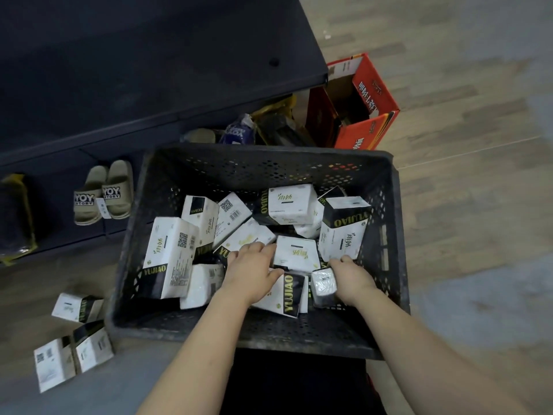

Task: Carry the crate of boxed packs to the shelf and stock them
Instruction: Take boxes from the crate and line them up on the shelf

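Note:
A black perforated plastic crate [392, 235] sits on the floor below me, holding several white-and-black boxed packs [172, 256] marked YUJIAO. Both my hands reach into it. My left hand [253, 272] lies palm down on the packs near the crate's middle, its fingers spread over a flat pack [296, 254]. My right hand [351, 278] grips the end of a small pack [323, 284] by the crate's near right side. A dark shelf unit [119, 70] stands to the upper left, its top board bare.
Three packs [76, 307] lie on the floor left of the crate. Beige slippers [103, 191] and bagged goods [16, 217] sit on the low shelf. An open red carton [362, 100] stands behind the crate. Wooden floor stretches to the right.

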The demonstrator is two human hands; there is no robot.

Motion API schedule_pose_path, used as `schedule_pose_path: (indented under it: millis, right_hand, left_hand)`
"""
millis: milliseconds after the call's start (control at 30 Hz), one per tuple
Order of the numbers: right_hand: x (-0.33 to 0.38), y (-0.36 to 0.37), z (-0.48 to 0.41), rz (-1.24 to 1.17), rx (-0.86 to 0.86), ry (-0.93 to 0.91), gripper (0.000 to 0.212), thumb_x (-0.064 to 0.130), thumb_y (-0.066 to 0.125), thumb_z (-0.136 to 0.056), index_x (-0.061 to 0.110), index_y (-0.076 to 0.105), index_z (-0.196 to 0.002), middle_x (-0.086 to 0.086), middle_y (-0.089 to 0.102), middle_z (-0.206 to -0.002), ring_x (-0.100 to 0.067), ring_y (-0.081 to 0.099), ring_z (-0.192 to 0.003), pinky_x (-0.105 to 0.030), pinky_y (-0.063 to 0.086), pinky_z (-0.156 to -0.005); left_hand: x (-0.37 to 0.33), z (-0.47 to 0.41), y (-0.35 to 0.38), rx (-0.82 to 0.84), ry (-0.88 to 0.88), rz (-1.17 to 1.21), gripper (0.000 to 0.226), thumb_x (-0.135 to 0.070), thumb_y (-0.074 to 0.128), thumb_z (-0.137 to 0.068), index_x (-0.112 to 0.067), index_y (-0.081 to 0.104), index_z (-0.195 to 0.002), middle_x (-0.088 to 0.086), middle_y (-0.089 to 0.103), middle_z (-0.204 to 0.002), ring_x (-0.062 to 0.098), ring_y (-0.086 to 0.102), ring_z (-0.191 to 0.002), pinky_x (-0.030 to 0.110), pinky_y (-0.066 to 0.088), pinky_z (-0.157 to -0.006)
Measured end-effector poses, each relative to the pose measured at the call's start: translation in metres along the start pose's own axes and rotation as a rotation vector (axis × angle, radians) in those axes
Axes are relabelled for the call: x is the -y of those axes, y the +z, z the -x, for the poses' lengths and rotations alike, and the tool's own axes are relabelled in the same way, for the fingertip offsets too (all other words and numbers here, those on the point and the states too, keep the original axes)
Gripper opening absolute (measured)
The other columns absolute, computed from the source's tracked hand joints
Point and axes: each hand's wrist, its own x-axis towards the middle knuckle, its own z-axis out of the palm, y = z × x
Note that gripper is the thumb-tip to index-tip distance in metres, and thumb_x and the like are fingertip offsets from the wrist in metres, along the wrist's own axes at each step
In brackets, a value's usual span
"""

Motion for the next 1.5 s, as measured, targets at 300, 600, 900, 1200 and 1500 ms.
schedule_pose_path:
  millis: [300, 600, 900, 1200, 1500]
  right_hand:
    - [0.048, -0.088, 0.059, 0.004, -0.099, -0.052, 0.065, 0.018, 0.074, -0.077, 0.017, 0.043, -0.135, -0.006, 0.042, -0.132, -0.029, 0.054, -0.118, -0.039, 0.048, -0.097]
    - [0.146, -0.185, 0.130, -0.001, -0.284, -0.199, 0.071, 0.017, 0.076, -0.077, 0.014, 0.041, -0.140, -0.010, 0.044, -0.134, -0.028, 0.054, -0.115, -0.034, 0.048, -0.088]
    - [0.239, -0.264, 0.185, -0.183, -0.339, -0.474, 0.070, 0.019, 0.081, -0.067, 0.018, 0.052, -0.131, -0.005, 0.056, -0.122, -0.022, 0.055, -0.105, -0.032, 0.043, -0.079]
    - [0.297, -0.319, 0.240, -0.364, -0.276, -0.733, 0.057, 0.013, 0.077, -0.066, 0.031, 0.056, -0.116, 0.005, 0.061, -0.108, -0.015, 0.061, -0.096, -0.036, 0.058, -0.076]
    - [0.318, -0.330, 0.258, -0.556, -0.008, -0.873, 0.056, 0.011, 0.083, -0.071, 0.027, 0.058, -0.119, 0.001, 0.068, -0.112, -0.018, 0.067, -0.103, -0.045, 0.058, -0.088]
  left_hand:
    - [0.018, 0.063, -0.071, -0.069, -0.053, 0.053, 0.061, -0.048, 0.044, -0.098, -0.026, 0.025, -0.152, 0.001, 0.032, -0.153, 0.023, 0.027, -0.140, 0.043, 0.022, -0.111]
    - [0.057, 0.140, -0.156, -0.207, -0.141, 0.088, 0.060, -0.047, 0.045, -0.097, -0.027, 0.027, -0.151, 0.001, 0.035, -0.150, 0.025, 0.031, -0.137, 0.045, 0.025, -0.109]
    - [0.099, 0.199, -0.230, -0.410, -0.270, 0.130, 0.063, -0.046, 0.048, -0.096, -0.027, 0.025, -0.152, 0.001, 0.035, -0.149, 0.025, 0.031, -0.137, 0.047, 0.025, -0.109]
    - [0.115, 0.245, -0.284, -0.607, -0.339, 0.149, 0.081, -0.053, 0.060, -0.088, -0.028, 0.020, -0.154, -0.001, 0.035, -0.151, 0.023, 0.033, -0.137, 0.046, 0.029, -0.110]
    - [0.118, 0.268, -0.293, -0.753, -0.376, 0.262, 0.063, -0.038, 0.076, -0.077, -0.030, 0.042, -0.130, -0.005, 0.052, -0.122, 0.024, 0.052, -0.113, 0.047, 0.039, -0.092]
